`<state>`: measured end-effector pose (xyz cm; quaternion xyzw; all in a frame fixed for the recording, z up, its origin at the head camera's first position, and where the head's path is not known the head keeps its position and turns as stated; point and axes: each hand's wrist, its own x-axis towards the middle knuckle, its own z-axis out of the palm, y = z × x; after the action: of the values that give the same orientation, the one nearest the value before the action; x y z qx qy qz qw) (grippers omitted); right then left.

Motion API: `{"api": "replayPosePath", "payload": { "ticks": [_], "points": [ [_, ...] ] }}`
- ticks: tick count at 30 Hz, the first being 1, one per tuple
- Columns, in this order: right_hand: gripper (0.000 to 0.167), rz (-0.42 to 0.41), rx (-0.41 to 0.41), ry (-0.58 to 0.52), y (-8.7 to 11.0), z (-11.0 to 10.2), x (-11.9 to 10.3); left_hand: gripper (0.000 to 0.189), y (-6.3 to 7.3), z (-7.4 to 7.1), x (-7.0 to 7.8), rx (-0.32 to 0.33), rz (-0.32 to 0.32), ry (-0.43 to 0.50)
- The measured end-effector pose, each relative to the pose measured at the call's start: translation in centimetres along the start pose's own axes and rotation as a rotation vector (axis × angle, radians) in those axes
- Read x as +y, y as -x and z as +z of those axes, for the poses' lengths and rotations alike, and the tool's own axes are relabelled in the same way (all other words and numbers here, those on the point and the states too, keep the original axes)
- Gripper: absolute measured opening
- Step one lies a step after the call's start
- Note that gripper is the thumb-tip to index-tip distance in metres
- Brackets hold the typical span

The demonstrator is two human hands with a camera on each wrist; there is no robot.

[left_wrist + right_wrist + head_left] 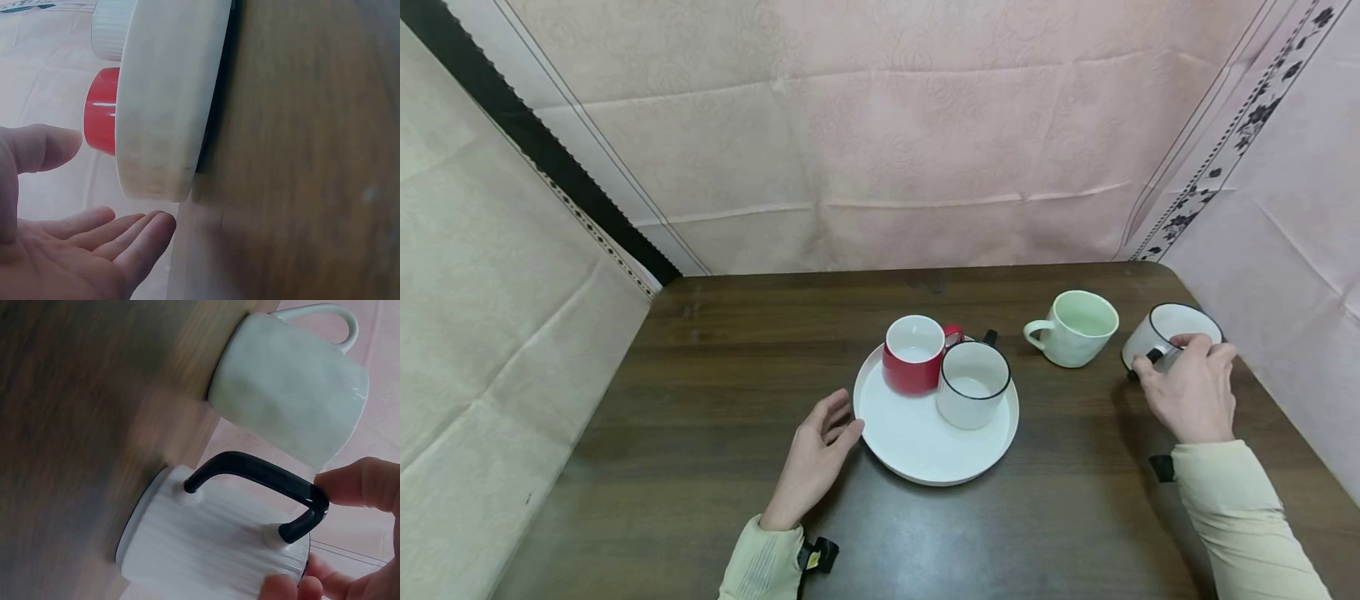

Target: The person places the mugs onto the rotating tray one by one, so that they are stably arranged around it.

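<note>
Your right hand [1195,387] pinches the white, black-rimmed mug [206,544], thumb on its black handle [269,475], near the table's [700,433] right edge; your left hand [814,454], loosely spread, waits beside the round white plate [910,446]. You're apparently securing the grip; lifting would call for keeping it level.

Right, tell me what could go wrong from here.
The right hand touches the ribbed white mug at its rim and black handle, so it may tilt.
Moved left, it might bump the pale green mug.
The round white plate holds a red mug and a black-rimmed white mug; a third could knock them.
</note>
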<state>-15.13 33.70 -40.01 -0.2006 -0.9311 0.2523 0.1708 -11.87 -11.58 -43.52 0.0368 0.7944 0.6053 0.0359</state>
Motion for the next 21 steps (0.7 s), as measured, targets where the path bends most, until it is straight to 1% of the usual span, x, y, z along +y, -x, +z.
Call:
{"api": "replayPosePath", "payload": {
  "ticks": [2,6,11,14,18,21],
  "points": [
    [0.057,-0.003,-0.006,0.001,0.12,-0.03,0.04,0.057,0.00,0.03,0.03,-0.011,0.003,0.025],
    [0.058,-0.008,-0.025,0.006,0.30,-0.19,0.12,0.057,-0.08,0.10,0.02,-0.013,0.010,0.047],
    [0.059,-0.008,-0.044,0.011,0.49,-0.38,0.16,0.056,-0.14,0.18,-0.12,-0.016,0.020,0.056],
    [0.059,-0.007,-0.050,0.014,0.62,-0.47,0.22,0.056,-0.12,0.19,-0.10,-0.017,0.017,0.056],
    [0.060,-0.007,-0.054,0.018,0.82,-0.62,0.24,0.054,-0.15,0.23,-0.05,-0.006,-0.004,0.051],
    [0.063,0.002,-0.054,0.010,1.01,-0.70,0.19,0.053,-0.21,0.25,-0.03,0.005,-0.002,0.049]
  ]
}}
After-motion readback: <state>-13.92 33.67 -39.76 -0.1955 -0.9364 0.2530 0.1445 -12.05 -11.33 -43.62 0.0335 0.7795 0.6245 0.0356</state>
